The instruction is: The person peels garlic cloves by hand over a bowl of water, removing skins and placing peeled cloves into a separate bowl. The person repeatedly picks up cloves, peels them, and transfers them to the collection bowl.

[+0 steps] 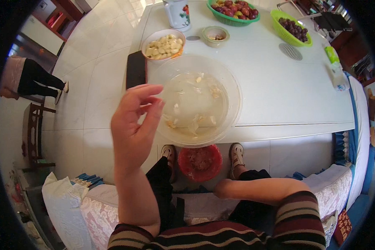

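My left hand (134, 117) is raised by the left rim of a large clear plastic basin (236, 109), fingers bent and thumb a little apart from the forefinger. I see nothing in its grasp. Cloudy water fills the basin's bottom, with pale garlic skins (203, 120) and a small clove-like piece (199, 79) in it. Beyond the basin, a bowl (145, 40) holds many peeled garlic cloves (164, 47). My right forearm lies across my right thigh; only the rounded end of my right hand (223, 189) shows, its fingers hidden.
On the white table (287, 100) are a dark phone-like slab (136, 70), a decorated mug (178, 15), a small bowl (211, 42), a green basket of plums (234, 21), a grape basket (279, 26) and a tissue pack (339, 76). A red basin (217, 167) stands between my feet. A person (37, 75) is at left.
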